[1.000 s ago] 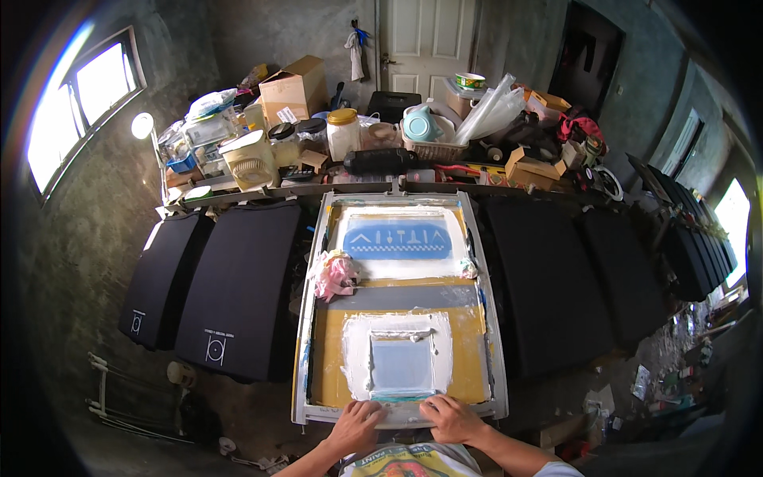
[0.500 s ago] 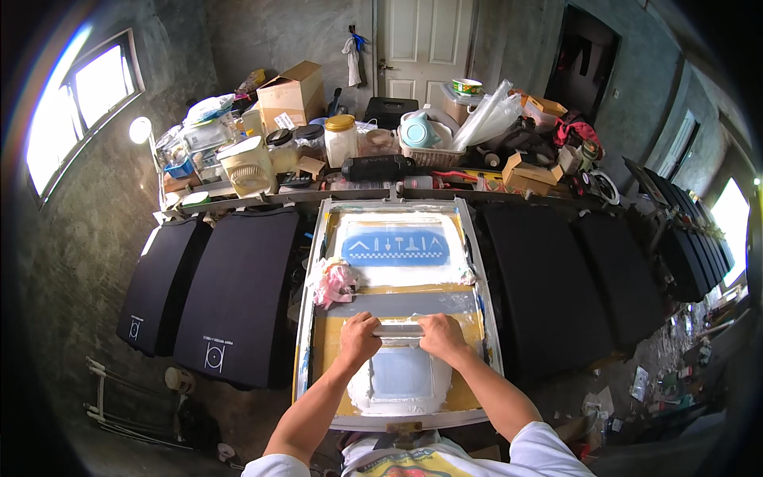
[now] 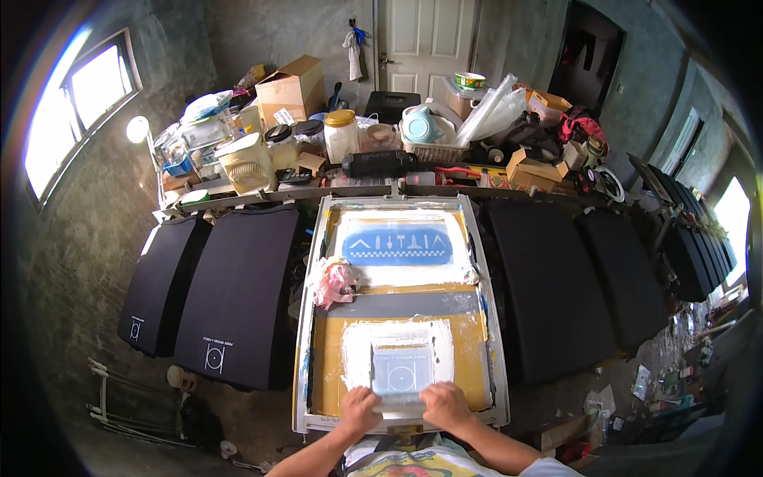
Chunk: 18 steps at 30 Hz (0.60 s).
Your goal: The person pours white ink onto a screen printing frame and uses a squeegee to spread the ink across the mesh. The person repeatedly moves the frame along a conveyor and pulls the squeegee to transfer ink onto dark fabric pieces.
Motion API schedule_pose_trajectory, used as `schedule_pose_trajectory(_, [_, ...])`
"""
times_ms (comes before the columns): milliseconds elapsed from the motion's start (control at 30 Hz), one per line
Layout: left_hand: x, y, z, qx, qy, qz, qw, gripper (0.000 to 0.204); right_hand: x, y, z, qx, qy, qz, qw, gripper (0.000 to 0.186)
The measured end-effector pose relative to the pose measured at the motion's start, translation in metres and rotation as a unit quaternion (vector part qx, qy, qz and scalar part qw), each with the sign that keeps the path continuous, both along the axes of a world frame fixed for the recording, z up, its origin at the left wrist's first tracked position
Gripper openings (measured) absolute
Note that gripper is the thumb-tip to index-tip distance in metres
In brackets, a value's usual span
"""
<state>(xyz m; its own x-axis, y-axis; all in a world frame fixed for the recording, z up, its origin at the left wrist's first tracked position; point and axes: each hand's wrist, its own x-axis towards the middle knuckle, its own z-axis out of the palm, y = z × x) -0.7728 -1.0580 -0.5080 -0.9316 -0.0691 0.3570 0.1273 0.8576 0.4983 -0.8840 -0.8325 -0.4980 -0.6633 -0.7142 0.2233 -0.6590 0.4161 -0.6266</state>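
Note:
My left hand (image 3: 362, 409) and right hand (image 3: 443, 405) grip either end of a squeegee (image 3: 402, 405) at the near end of a framed printing screen (image 3: 493, 350). Just beyond it lies a pale square stencil (image 3: 401, 370) with a circle-and-line design, ringed by smeared white ink (image 3: 354, 354). The screen's far half carries a blue stencil panel (image 3: 395, 245) with light shapes and a checker band. A crumpled pink-white rag (image 3: 338, 278) rests on the screen's left side.
Black-covered boards (image 3: 234, 294) flank the screen on both sides, several with more stacked at the right. Behind runs a cluttered shelf (image 3: 342, 159) with boxes, jars, a basket and plastic rolls. Scattered debris (image 3: 640, 381) lies on the floor at the lower right.
Both hands moved forward to the middle of the screen, then back to its near end with the squeegee. The circle design now shows in the near stencil.

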Motion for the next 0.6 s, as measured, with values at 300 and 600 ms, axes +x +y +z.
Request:
schedule_pose_trajectory(300, [-0.097, -0.037, 0.010, -0.035, 0.032, 0.018, 0.999, 0.022, -0.092, -0.044, 0.003, 0.003, 0.051, -0.035, 0.998, 0.012])
schedule_pose_trajectory(600, [-0.039, -0.020, -0.013, -0.017, 0.061, -0.010, 0.998, 0.031, -0.028, -0.019, -0.011, -0.004, 0.018, -0.040, 0.999, 0.013])
